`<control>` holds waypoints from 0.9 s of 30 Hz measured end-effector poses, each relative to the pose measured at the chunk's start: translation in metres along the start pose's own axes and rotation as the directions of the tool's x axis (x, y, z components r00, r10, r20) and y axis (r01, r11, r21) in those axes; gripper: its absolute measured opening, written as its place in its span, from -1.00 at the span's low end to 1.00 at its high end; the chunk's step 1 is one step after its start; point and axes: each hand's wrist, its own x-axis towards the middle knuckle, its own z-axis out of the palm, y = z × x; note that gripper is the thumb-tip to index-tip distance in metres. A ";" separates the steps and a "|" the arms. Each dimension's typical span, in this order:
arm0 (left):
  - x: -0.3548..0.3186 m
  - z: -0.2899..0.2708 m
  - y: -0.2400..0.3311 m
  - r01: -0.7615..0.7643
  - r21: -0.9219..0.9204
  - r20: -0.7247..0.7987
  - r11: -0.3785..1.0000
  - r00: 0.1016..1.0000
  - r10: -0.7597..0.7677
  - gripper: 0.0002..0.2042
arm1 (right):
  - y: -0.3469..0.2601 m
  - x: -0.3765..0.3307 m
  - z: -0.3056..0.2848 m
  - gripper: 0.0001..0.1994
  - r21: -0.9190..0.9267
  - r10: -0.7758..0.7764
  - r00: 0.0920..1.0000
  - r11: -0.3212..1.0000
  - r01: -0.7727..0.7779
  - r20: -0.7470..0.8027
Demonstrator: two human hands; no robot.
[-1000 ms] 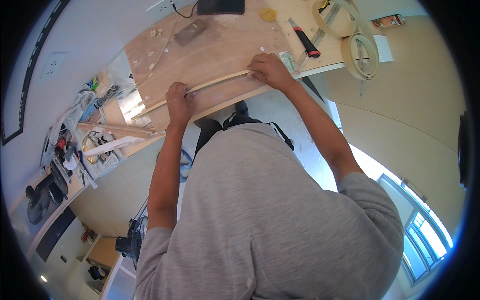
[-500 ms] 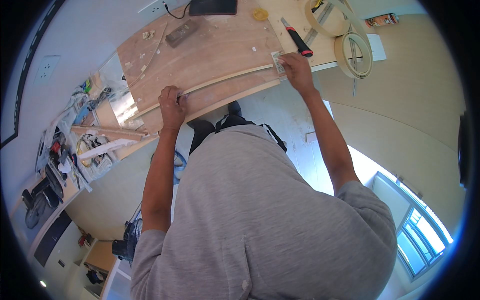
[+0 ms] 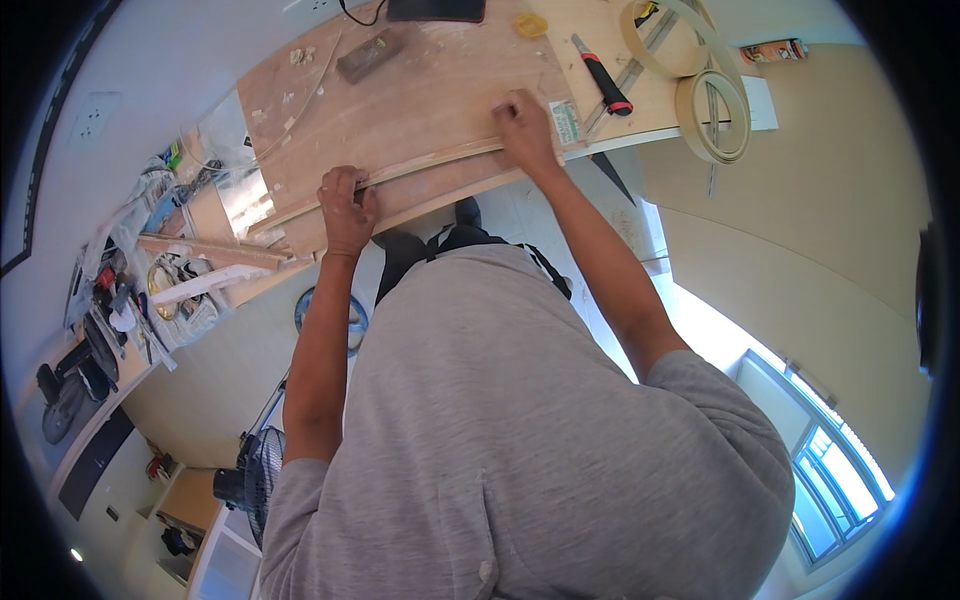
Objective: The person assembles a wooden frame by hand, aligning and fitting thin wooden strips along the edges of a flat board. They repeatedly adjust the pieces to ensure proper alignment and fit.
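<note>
The long, thin wooden strip (image 3: pixel 430 160) is touched by the left hand (image 3: pixel 347 208), whose fingers are bent over it; whether it is pinched or merely pressed down cannot be told. The right hand (image 3: pixel 525 125) is placed at the strip's right part, near its far edge, with the fingers curled in; whether anything is grasped there cannot be told.

The strip is laid lengthwise near the front edge of a reddish-brown board (image 3: pixel 430 95), which is carried by the pale worktop (image 3: pixel 650 112). Just beyond the right hand, a green-and-white label (image 3: pixel 564 121) is seen. Farther out, a brownish block (image 3: pixel 370 56) is set on the board's left half, and a yellow round piece (image 3: pixel 530 25) near its back.

To the right, a knife (image 3: pixel 605 84) with a red-and-black handle is laid, its blade pointed away from the person. Beside it, a coil of pale banding (image 3: pixel 685 118) is partly projected past the worktop's front edge. To the left, wooden offcuts (image 3: pixel 210 252) are heaped by crumpled plastic sheeting (image 3: pixel 130 222).
</note>
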 end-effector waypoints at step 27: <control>0.003 -0.006 0.005 0.125 -0.126 0.078 0.984 0.990 -0.116 -0.48 | -0.103 -0.086 0.052 -0.65 0.240 -0.288 0.209 0.944 0.227 0.935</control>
